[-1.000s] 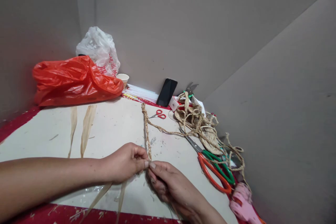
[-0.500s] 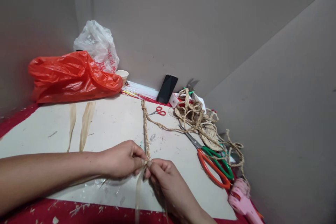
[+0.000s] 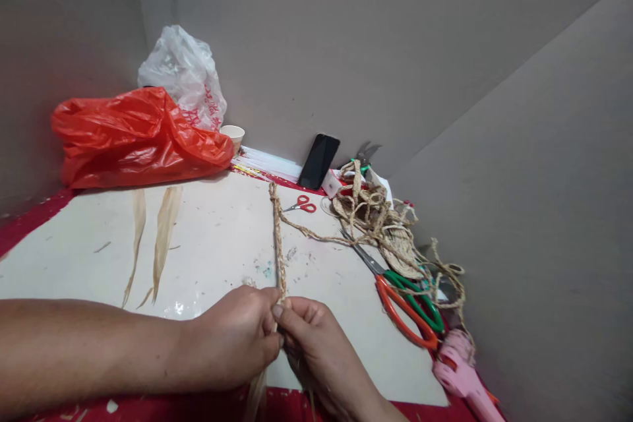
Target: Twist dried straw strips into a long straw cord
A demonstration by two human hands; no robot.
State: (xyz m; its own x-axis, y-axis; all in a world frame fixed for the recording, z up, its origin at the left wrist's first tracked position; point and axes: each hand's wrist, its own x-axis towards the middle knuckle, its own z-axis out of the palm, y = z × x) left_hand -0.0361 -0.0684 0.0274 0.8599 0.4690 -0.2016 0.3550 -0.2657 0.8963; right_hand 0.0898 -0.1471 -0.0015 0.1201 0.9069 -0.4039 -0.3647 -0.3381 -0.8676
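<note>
A thin braided cord (image 3: 279, 244) of tan plant fibre runs up the white board from my hands. My left hand (image 3: 242, 333) is closed around its lower end, fingers curled in. Right beside it, my right hand (image 3: 314, 336) pinches the same end between thumb and forefinger. Loose pale strands (image 3: 256, 395) hang below my left hand. Two dry flat husk strips (image 3: 165, 237) lie on the board to the left. Small red-handled scissors (image 3: 302, 204) rest just right of the braid's far end.
Large scissors (image 3: 406, 310) with orange and green handles lie at right, near a heap of braided cord (image 3: 368, 211) and a pink glue gun (image 3: 462, 372). A phone (image 3: 319, 161) leans on the back wall. A red plastic bag (image 3: 138, 138) and paper cup (image 3: 234, 135) stand at back left.
My left hand has come down and nearer, its fingers now curled over the braid's end. My right hand stays at nearly the same spot. The view has shifted slightly.
</note>
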